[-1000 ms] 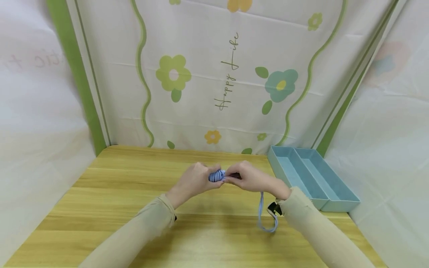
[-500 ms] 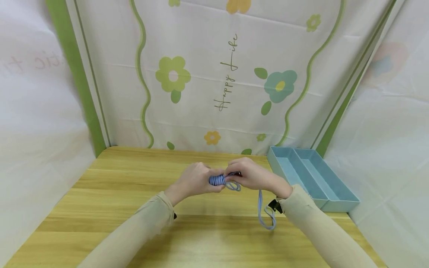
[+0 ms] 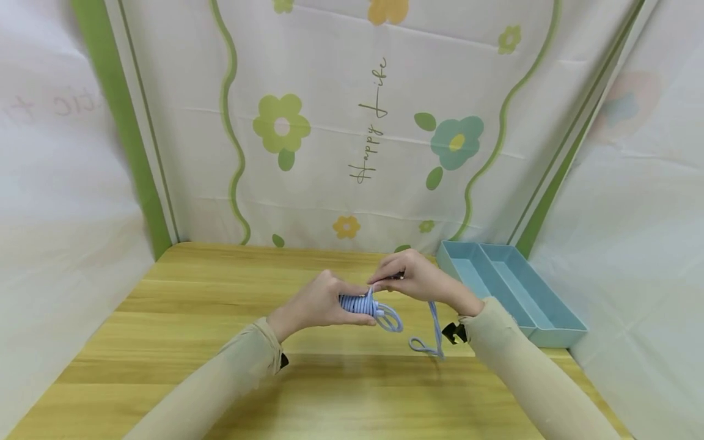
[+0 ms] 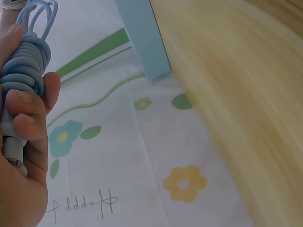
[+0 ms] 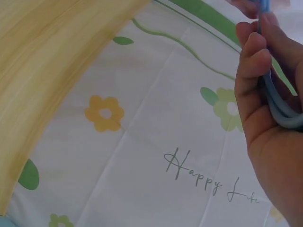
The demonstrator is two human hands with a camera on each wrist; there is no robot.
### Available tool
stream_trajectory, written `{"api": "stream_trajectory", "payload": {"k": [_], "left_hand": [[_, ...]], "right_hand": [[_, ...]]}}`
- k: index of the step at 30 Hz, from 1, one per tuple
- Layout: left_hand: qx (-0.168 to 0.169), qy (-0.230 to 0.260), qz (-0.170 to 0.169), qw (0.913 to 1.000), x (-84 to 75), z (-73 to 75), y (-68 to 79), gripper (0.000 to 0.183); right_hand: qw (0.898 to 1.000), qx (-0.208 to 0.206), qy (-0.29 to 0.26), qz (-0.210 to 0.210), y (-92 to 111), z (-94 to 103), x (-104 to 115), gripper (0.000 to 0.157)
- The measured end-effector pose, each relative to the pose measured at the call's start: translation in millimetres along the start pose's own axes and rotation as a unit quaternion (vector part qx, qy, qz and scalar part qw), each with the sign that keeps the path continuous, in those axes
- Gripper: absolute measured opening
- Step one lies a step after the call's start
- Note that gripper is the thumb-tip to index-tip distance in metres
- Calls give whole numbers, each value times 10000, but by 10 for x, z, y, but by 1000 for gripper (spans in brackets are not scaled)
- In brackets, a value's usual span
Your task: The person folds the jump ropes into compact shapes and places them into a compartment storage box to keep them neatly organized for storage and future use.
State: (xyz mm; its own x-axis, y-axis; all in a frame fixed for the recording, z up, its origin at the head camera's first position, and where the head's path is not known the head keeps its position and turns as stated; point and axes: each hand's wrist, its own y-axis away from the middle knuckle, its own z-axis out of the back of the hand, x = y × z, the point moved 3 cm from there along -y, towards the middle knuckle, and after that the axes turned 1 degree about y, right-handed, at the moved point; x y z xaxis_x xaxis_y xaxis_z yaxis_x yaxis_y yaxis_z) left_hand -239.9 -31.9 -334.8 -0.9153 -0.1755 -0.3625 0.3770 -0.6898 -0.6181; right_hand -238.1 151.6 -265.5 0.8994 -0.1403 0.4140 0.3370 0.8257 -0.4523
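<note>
A light blue cable (image 3: pixel 356 304) is wound into a tight bundle above the table. My left hand (image 3: pixel 310 307) grips this bundle, thumb on the near side and fingers around the far side. In the left wrist view a pale cylindrical connector (image 4: pixel 13 149) pokes out near the palm, below the curled fingers. Loops (image 3: pixel 392 319) of cable stick out of the bundle's right end. My right hand (image 3: pixel 420 280) pinches a strand at the bundle's upper right end. Its doubled tail (image 3: pixel 437 330) hangs below the right wrist, and in the right wrist view the strand (image 5: pixel 279 106) crosses the palm.
A light blue tray with two long compartments (image 3: pixel 558 339) stands at the table's back right, close to the right forearm. The wooden table (image 3: pixel 181 342) meets a white flowered curtain (image 3: pixel 330 153) behind, and more curtain hangs on both sides.
My right hand has lifted slightly up and away from the bundle, drawing the strand upward. Loops at the bundle's right end now show fully. The hanging tail has swung and changed shape.
</note>
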Motion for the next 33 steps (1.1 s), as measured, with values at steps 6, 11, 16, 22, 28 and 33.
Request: {"api": "stream_trajectory", "payload": {"k": [6, 11, 16, 22, 28, 33], "left_hand": [[-408, -78, -7, 9991, -7, 0, 46, 47], [-801, -51, -165, 9966, 19, -8, 55, 43], [-1309, -11, -332, 9908, 31, 10, 47, 40], [-1657, 379, -425, 9845, 15, -10, 58, 51], [-1910, 1068, -176, 9756, 24, -8, 42, 39], [-2242, 1337, 784, 9621, 108, 17, 101, 35]], "right_hand": [[9957, -238, -203, -868, 26, -30, -57, 13], [9878, -525, -542, -1364, 74, -95, -178, 12], [9771, -533, -1082, -1752, 145, -181, -439, 16], [9576, -363, -1782, -2235, 238, -301, -693, 22], [9533, -367, -2083, -2156, 252, -346, -698, 23], [9553, -182, -2059, -2115, 265, -415, -685, 28]]}}
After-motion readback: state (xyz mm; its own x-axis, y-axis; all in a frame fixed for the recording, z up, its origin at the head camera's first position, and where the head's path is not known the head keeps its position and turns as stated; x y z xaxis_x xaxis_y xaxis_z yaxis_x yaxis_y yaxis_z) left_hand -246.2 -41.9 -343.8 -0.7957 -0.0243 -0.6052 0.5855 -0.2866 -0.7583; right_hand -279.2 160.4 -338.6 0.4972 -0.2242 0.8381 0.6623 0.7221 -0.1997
